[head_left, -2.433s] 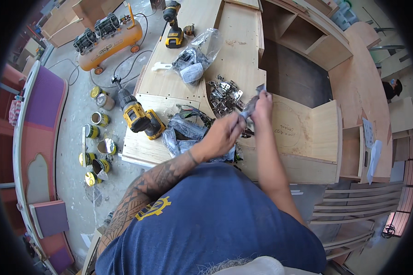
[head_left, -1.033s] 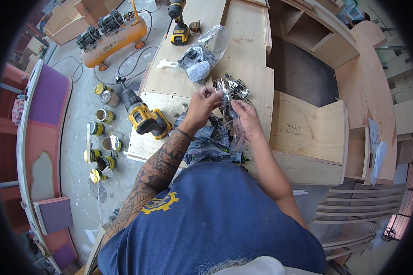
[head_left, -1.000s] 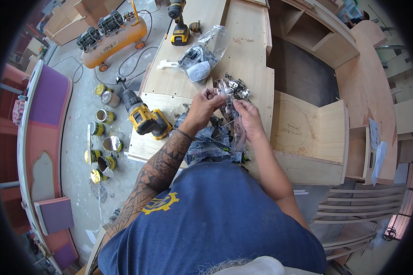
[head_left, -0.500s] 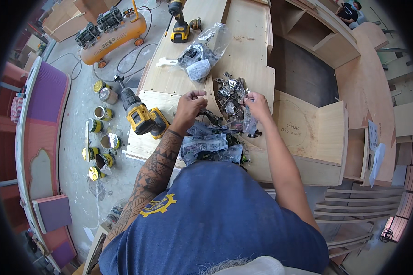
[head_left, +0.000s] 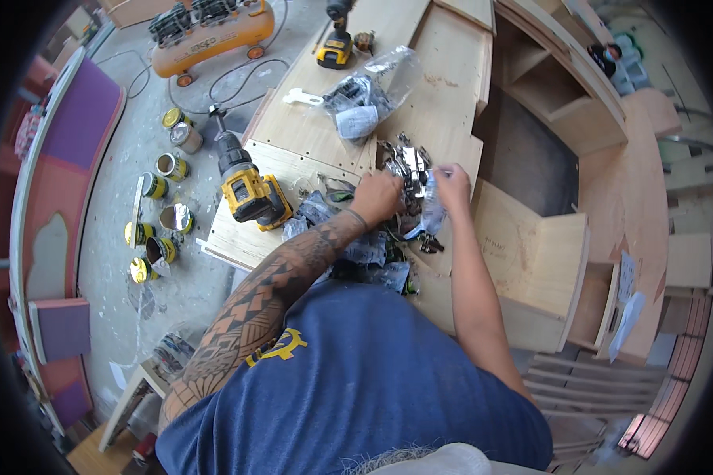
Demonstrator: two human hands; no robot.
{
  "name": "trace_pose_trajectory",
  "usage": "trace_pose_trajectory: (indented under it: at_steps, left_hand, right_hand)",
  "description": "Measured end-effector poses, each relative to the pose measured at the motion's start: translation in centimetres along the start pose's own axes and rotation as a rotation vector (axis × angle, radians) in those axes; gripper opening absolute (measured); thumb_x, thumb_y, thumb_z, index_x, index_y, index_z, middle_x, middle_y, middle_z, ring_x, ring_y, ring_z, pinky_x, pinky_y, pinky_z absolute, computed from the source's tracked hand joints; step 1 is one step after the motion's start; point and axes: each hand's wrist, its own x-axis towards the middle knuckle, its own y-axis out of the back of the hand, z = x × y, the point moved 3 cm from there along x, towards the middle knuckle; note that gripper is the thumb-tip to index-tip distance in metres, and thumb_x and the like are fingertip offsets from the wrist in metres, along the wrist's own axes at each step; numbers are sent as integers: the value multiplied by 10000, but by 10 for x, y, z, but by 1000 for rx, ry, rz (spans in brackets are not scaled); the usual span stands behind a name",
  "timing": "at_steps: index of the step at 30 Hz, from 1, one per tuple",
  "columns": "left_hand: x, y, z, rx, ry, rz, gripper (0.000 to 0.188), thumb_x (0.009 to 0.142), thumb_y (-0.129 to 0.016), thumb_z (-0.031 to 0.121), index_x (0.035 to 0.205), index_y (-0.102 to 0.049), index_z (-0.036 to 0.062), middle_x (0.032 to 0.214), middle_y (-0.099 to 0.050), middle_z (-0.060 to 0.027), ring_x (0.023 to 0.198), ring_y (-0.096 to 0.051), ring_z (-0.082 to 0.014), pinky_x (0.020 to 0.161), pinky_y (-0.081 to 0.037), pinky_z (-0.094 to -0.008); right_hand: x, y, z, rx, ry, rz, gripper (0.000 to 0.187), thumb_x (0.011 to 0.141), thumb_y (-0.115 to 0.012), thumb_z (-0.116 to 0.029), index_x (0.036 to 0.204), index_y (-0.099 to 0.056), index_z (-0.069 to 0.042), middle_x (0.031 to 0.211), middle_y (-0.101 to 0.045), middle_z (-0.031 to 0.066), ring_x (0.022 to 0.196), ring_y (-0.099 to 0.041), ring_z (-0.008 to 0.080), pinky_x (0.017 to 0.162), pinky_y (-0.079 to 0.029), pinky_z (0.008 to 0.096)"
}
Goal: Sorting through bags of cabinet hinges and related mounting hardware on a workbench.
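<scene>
The fingers of the left hand (head_left: 379, 198) were curled down and together over a loose heap of small metal fittings (head_left: 404, 162) on the plywood worktop (head_left: 309, 138), and whether they had pinched one piece or only pressed on the heap could not be told. The fingers of the right hand (head_left: 451, 178) were bunched at the far edge of the same heap, closed on the top of a thin clear plastic bag (head_left: 433, 214) that hung below them.

The fittings looked stiff, hard and shiny, so each would likely be light alone but slippery and apt to snag on its neighbours; a pinch across a flat plate, rather than on a hinged arm, seemed the surest hold. The bag looked soft and limp, easy to tear on sharp metal corners, and best taken at its mouth.

Just beneath the left fingers lay more crumpled bags (head_left: 364, 253), and the left forearm hid much of what was in them. Beyond the fingertips sat a fuller clear bag (head_left: 364, 99). Off to the left of the left fingers lay a yellow cordless drill (head_left: 249, 190). The fingertips themselves were too small and too mingled with the metal to make out singly, and the shape of any one fitting stayed unclear.
</scene>
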Motion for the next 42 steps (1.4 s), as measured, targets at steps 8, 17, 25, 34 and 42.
trace_pose_trajectory:
  at_steps: [8,17,25,34,42]
  left_hand:
    - [-8,-4,-5,-280,11,250,202,924,-722,199,842,-693,16,832,-674,-193,825,-660,-413,762,-530,-523]
    - [-63,78,-91,-463,401,647,195,1052,-600,172,980,-602,-9,878,-648,-267,851,-628,-481,775,-498,-550]
    - [-98,66,-87,-841,607,551,365,1094,-560,258,1262,-642,-55,1127,-713,-289,1024,-716,-415,889,-558,-448]
    - [-127,67,-53,-455,123,196,532,916,-790,298,1344,-608,40,1144,-642,-220,1062,-634,-420,918,-520,-502]
    - [-81,85,-68,-351,287,480,364,977,-707,139,1297,-642,-23,1099,-622,-222,1036,-603,-399,890,-494,-505]
  right_hand:
    - [69,55,-75,678,-24,-50,314,966,-772,-257,1113,-777,20,1025,-787,112,973,-725,175,881,-549,318]
    - [70,-66,-179,338,204,-438,370,980,-702,-350,1143,-758,-23,1036,-786,164,955,-755,270,876,-566,392]
    - [-92,-122,-144,-150,606,-458,269,944,-670,-206,1088,-669,21,1032,-732,293,1008,-709,450,910,-548,542]
    - [16,-96,-137,240,133,-265,257,992,-591,-137,1175,-697,8,1019,-761,160,916,-728,314,830,-574,438]
    - [123,-143,-194,-622,831,-410,290,976,-575,-66,1236,-702,-41,1326,-663,164,1326,-590,379,1060,-534,487]
